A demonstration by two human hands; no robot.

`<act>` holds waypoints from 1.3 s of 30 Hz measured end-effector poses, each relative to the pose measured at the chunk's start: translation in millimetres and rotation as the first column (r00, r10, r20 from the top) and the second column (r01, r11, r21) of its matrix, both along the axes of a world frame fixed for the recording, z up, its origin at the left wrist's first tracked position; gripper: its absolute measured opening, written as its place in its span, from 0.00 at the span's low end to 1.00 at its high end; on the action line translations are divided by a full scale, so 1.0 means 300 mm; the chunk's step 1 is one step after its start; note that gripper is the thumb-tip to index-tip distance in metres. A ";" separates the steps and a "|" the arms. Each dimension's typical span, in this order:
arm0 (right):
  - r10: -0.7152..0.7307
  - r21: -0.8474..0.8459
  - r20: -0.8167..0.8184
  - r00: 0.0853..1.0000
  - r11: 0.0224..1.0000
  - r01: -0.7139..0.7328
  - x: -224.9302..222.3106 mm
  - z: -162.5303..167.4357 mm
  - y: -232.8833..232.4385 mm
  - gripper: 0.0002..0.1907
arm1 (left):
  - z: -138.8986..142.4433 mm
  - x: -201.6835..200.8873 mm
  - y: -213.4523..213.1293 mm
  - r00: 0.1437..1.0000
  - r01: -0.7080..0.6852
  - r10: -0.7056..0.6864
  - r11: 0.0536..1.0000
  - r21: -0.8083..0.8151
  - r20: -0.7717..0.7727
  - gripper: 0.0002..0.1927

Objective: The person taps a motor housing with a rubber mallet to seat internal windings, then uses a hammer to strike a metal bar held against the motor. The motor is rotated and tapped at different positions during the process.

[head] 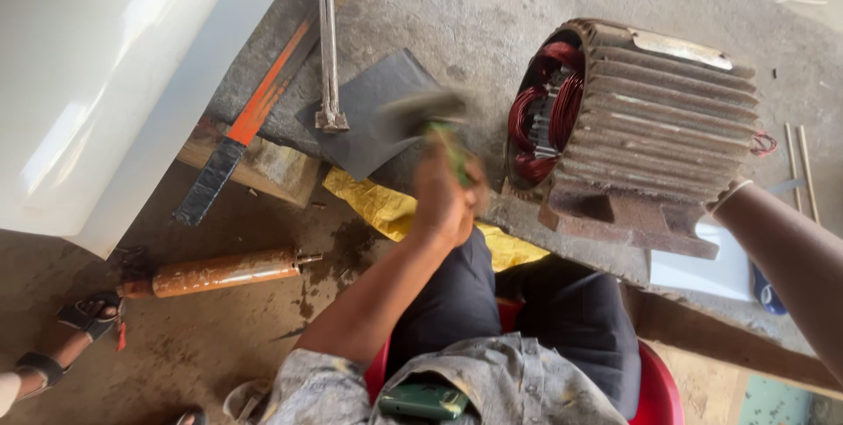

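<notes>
My left hand [446, 198] is raised in front of me and shut on a green-handled tool [454, 151]. The tool's head [423, 110] is blurred by motion, just left of a rusty finned motor housing [654, 118]. The housing lies on its side on the concrete bench [492, 3], and red copper windings [546, 111] show in its open end. My right forearm [790, 254] reaches in from the right to the housing's far lower side. That hand is hidden behind the housing.
A dark sheet [360, 122], a metal bar [327, 39] and an orange-and-black strip [263, 100] lie on the bench's left part. Yellow cloth [386, 205] hangs off its edge. On the floor are a rusty cylinder [219, 271] and another person's sandalled foot [88, 315].
</notes>
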State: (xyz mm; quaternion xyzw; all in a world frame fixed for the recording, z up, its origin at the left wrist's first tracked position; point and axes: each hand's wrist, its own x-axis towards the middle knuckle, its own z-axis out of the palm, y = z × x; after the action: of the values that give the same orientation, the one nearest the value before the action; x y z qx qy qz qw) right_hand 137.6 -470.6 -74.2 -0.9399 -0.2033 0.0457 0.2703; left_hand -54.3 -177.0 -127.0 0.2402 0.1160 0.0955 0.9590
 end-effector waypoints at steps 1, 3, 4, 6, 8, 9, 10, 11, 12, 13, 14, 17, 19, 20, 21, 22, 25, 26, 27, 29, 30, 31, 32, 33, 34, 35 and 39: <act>0.002 0.002 0.002 1.000 1.000 -0.002 0.004 0.005 0.001 0.16 | -0.010 -0.002 -0.008 0.986 0.157 -0.158 0.987 -0.014 -0.053 0.21; 0.006 0.000 0.006 1.000 1.000 -0.006 0.007 0.009 0.006 0.16 | -0.028 -0.018 -0.033 0.976 0.209 -0.212 0.977 -0.052 -0.057 0.23; 0.002 -0.002 0.002 1.000 1.000 -0.002 0.007 0.010 0.010 0.16 | -0.031 -0.030 -0.063 0.994 0.108 -0.110 0.991 -0.073 -0.014 0.24; -0.011 -0.003 0.003 1.000 1.000 0.011 0.009 0.015 0.010 0.16 | -0.036 -0.066 -0.090 0.996 0.086 -0.085 0.996 -0.032 0.012 0.24; -0.013 -0.006 0.005 1.000 1.000 0.013 0.012 0.016 0.012 0.16 | -0.031 -0.095 -0.095 0.978 0.210 -0.210 0.974 0.085 -0.001 0.23; -0.014 -0.004 0.006 1.000 1.000 0.014 0.012 0.016 0.013 0.16 | -0.028 -0.112 -0.086 0.995 0.079 -0.090 0.979 0.187 0.049 0.24; -0.013 -0.006 0.008 1.000 1.000 0.014 0.015 0.017 0.014 0.16 | -0.023 -0.121 -0.069 0.993 -0.062 0.029 0.958 0.281 0.118 0.24; -0.012 -0.001 0.006 1.000 1.000 0.012 0.016 0.018 0.015 0.16 | -0.019 -0.131 -0.045 0.971 -0.201 0.136 0.909 0.364 0.197 0.25; -0.015 -0.001 0.004 1.000 1.000 0.015 0.017 0.018 0.015 0.16 | -0.015 -0.141 -0.016 0.939 -0.309 0.193 0.837 0.452 0.284 0.24; -0.016 -0.001 0.007 1.000 1.000 0.016 0.019 0.019 0.016 0.16 | -0.010 -0.148 0.017 0.895 -0.418 0.240 0.745 0.520 0.376 0.23; -0.015 -0.001 0.005 1.000 1.000 0.015 0.018 0.019 0.016 0.16 | -0.002 -0.153 0.043 0.841 -0.522 0.272 0.637 0.567 0.468 0.22; -0.016 -0.003 0.008 1.000 1.000 0.016 0.018 0.017 0.024 0.15 | 0.047 -0.143 0.086 0.843 -0.537 0.162 0.177 0.825 0.514 0.20; -0.014 -0.002 0.009 1.000 1.000 0.014 0.016 0.013 0.034 0.15 | 0.097 -0.129 0.123 0.855 -0.495 0.082 -0.170 0.852 0.513 0.19; -0.012 -0.001 0.014 1.000 1.000 0.012 0.019 0.012 0.040 0.15 | 0.121 -0.121 0.143 0.864 -0.459 0.043 -0.340 0.821 0.501 0.19; -0.010 0.002 0.014 1.000 1.000 0.010 0.015 0.009 0.044 0.15 | 0.142 -0.118 0.180 0.934 -0.303 0.073 -0.357 0.884 0.350 0.19; -0.007 -0.004 0.009 1.000 1.000 0.007 0.015 0.018 0.057 0.15 | 0.156 -0.113 0.219 0.962 -0.192 0.126 -0.321 0.927 0.243 0.19; -0.010 0.001 0.018 1.000 1.000 0.010 0.025 0.017 0.053 0.15 | 0.161 -0.102 0.256 0.875 -0.426 0.213 -0.088 0.900 0.435 0.20; -0.010 -0.002 0.015 1.000 1.000 0.010 0.028 0.020 0.053 0.15 | 0.148 -0.101 0.245 0.796 -0.580 0.192 -0.024 0.814 0.573 0.20; -0.012 -0.003 0.018 1.000 1.000 0.012 0.028 0.023 0.054 0.15 | 0.133 -0.086 0.228 0.764 -0.634 0.112 -0.050 0.771 0.636 0.20; -0.014 -0.004 0.017 1.000 1.000 0.014 0.027 0.026 0.056 0.15 | 0.095 -0.065 0.197 0.819 -0.566 -0.051 -0.239 0.789 0.572 0.21; -0.014 -0.006 0.016 1.000 1.000 0.014 0.022 0.024 0.058 0.15 | 0.077 -0.042 0.190 0.872 -0.479 -0.087 -0.360 0.800 0.482 0.21; -0.013 -0.004 0.021 1.000 1.000 0.013 0.023 0.026 0.060 0.15 | 0.062 -0.019 0.198 0.929 -0.359 -0.066 -0.403 0.842 0.365 0.21; -0.017 -0.005 0.015 1.000 1.000 0.017 0.014 0.021 0.062 0.15 | 0.049 0.002 0.211 0.970 -0.236 -0.049 -0.415 0.879 0.238 0.22; -0.013 -0.005 0.019 1.000 1.000 0.013 0.018 0.024 0.064 0.14 | 0.035 0.021 0.222 0.931 -0.354 -0.040 -0.343 0.870 0.363 0.22; -0.018 -0.002 0.020 1.000 1.000 0.019 0.010 0.022 0.066 0.14 | 0.025 0.039 0.235 0.850 -0.521 -0.074 -0.264 0.812 0.521 0.23; -0.022 -0.004 0.015 1.000 1.000 0.022 0.011 0.025 0.067 0.14 | 0.013 0.042 0.244 0.696 -0.716 -0.091 -0.157 0.680 0.712 0.19; -0.024 -0.014 0.021 0.999 1.000 0.024 0.013 0.033 0.072 0.14 | -0.016 0.084 0.240 0.872 -0.487 -0.212 -0.452 0.747 0.440 0.23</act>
State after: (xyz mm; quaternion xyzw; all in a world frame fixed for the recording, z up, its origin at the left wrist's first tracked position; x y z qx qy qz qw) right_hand 141.5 -449.1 -64.3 -0.9446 -0.1945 0.0342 0.2622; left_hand -29.0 -105.1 -131.9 0.8845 -0.1897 0.3306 0.2692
